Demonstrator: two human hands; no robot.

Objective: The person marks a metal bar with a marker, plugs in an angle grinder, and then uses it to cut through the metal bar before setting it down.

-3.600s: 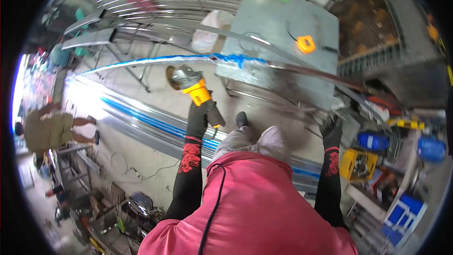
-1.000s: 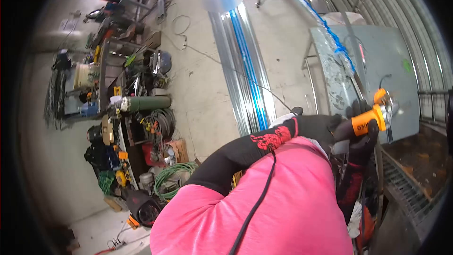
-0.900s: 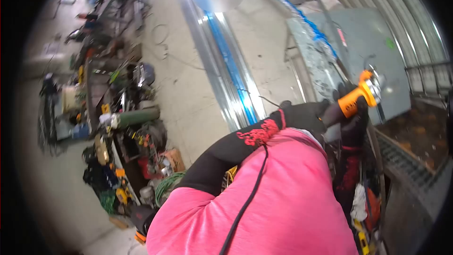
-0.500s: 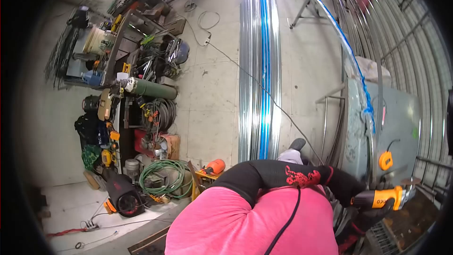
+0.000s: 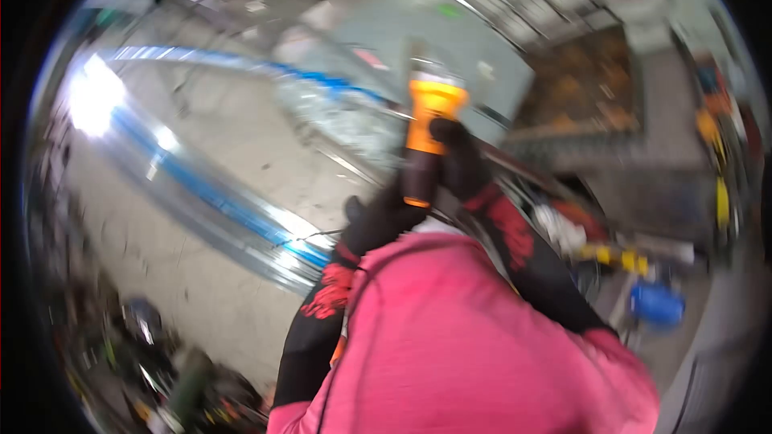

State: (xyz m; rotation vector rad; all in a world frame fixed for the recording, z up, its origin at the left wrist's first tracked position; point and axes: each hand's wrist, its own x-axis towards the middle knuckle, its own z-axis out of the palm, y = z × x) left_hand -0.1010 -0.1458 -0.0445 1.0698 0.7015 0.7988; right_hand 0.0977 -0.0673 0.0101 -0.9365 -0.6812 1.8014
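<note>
An orange and black angle grinder (image 5: pixel 435 100) is held out in front of my body, its metal head pointing away from me. My left hand (image 5: pixel 392 205), in a dark glove, is closed around the rear of the grinder's body. Nearer the head, my right hand (image 5: pixel 460 157), also gloved, grips the grinder from the right. The fingers are smeared by motion. The disc cannot be made out clearly. A dark cord (image 5: pixel 358 269) runs along my left side over the pink shirt.
Beyond the grinder is a grey sheet-topped surface (image 5: pixel 386 20). A rusty brown panel (image 5: pixel 575 88) lies to its right. Long shiny metal profiles (image 5: pixel 217 201) with blue strips lie on the floor at left. A blue container (image 5: pixel 658 304) stands at lower right.
My view has swung to the right and is blurred. The grinder has come from the far right edge to the centre, in front of my body, with both hands still on it.
</note>
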